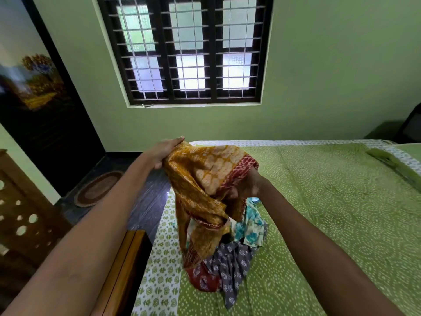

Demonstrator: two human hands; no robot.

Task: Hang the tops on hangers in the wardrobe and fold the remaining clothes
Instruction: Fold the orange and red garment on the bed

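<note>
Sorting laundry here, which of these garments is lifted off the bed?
The mustard-yellow printed garment, held by both hands; the teal, grey and red ones lie piled beneath.

I see a mustard-yellow printed cotton garment with a red patterned border (205, 179) lifted above the bed, bunched and hanging in loose folds, its lower end trailing down onto the pile beneath. Under it I make out a crumpled heap: a white cloth with a turquoise print (250, 226) at the far side, a grey cloth with small white flowers (230, 267) spread toward me, and a red printed piece (202, 279) at the heap's left edge. All three lie unfolded and touching one another.
</note>
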